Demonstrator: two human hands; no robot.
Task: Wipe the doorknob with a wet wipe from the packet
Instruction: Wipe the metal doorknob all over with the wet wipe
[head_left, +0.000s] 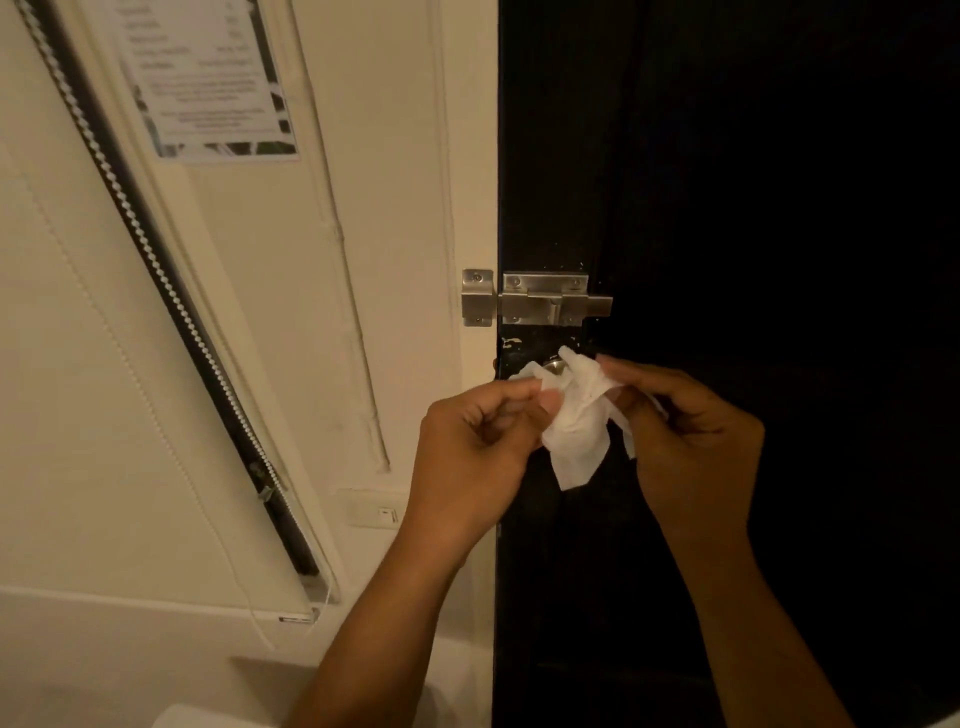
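Two hands tease open a crumpled white wet wipe (576, 415) just in front of the dark door (779, 208).

The left hand (467, 447) pinches one edge and the right hand (696, 441) pinches the other, the sheet hanging between them. The small round silver doorknob (554, 367) peeks out behind the wipe's top, below the steel sliding bolt (545, 300). I'd say wiping hasn't begun; next, the spread wipe must be pressed around the knob. No packet shows.

Both forearms reach up; the left hand (470, 441) and right hand (693, 436) each pinch a crumpled white wet wipe (576, 415) between curled fingers.
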